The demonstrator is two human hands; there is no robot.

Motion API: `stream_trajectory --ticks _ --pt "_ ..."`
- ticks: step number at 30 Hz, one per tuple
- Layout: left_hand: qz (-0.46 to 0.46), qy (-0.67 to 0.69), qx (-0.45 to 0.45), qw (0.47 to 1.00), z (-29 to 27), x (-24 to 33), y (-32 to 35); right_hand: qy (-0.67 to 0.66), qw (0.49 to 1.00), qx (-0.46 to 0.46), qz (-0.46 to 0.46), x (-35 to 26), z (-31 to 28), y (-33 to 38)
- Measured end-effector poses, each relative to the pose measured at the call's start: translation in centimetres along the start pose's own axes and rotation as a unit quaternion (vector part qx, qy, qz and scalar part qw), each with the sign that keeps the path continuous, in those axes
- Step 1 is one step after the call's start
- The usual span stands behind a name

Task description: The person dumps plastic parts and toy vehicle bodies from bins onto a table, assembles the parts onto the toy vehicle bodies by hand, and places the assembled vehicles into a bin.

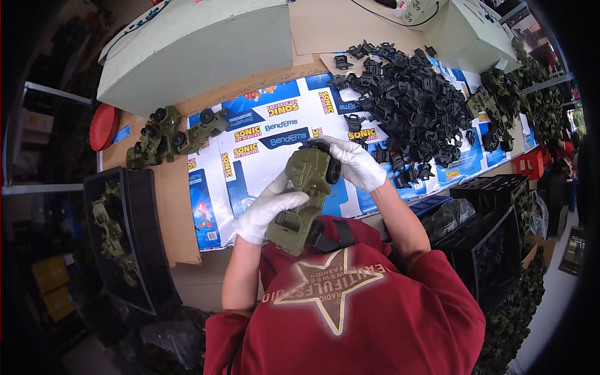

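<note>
Both gloved hands are gripping one olive-green toy truck [305, 199] above the near edge of the bench [312, 31]. The left hand [267, 214] is clamping the truck's lower, rear body; the right hand [355, 164] is closing over the upper end by a black wheel [333, 170]. The truck's long axis is running from the chest up toward the heap of black plastic parts [415, 103], which is lying just beyond the right hand, the nearer one. Finished trucks [172, 136] are sitting far left.
</note>
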State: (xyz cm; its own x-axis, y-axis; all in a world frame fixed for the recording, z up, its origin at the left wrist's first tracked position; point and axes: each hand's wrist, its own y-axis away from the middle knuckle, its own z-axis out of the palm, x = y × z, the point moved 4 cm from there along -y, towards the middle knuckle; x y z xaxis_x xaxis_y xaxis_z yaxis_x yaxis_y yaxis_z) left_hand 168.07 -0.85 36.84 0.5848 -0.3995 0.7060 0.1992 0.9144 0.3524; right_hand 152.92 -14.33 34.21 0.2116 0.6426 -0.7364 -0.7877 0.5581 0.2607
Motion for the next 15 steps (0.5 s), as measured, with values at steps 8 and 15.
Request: stream_trajectory --ticks 8,15 --pt "-0.012 -0.013 0.005 1.000 -0.1 0.1 0.1 0.012 0.999 -0.041 0.001 -0.2 -0.1 0.0" --pt "0.034 -0.032 0.010 0.999 0.1 0.2 -0.2 0.102 0.992 -0.078 -0.018 -1.0 -0.1 -0.7"
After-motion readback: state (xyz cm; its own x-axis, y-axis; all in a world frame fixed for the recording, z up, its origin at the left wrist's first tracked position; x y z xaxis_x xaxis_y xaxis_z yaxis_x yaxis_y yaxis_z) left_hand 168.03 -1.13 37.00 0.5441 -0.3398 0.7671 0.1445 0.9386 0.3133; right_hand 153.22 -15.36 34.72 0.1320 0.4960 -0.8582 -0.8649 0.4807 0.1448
